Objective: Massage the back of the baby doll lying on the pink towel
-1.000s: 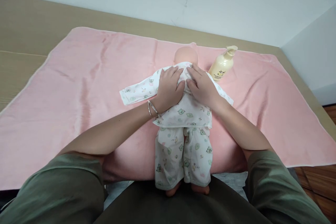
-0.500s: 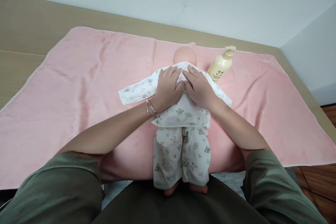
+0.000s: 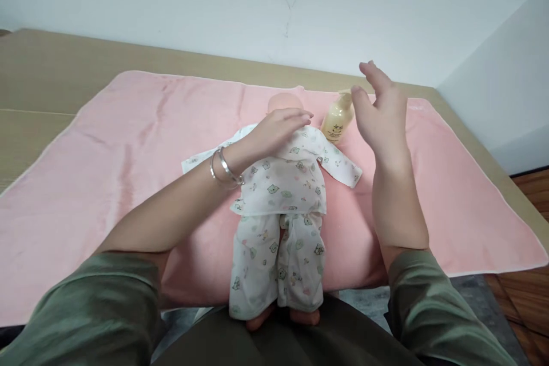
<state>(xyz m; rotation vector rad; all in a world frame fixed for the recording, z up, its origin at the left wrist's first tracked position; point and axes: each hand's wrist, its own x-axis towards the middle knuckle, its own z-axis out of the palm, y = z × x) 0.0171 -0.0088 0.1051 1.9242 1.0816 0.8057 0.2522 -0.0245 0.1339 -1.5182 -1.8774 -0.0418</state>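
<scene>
Doll [image 3: 295, 189]: centre of frame, on pink blanket [image 3: 437, 194] | left hand [image 3: 274, 132]: fingers together, over upper back, contact unclear; best kept flat, light | right hand [image 3: 388, 120]: upper right, thumb spread, holding nothing, near pump bottle [image 3: 338, 120]; best kept clear of its nozzle

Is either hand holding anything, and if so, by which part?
Nothing is held: the left hand is open over the doll, the right hand raised, open.
</scene>
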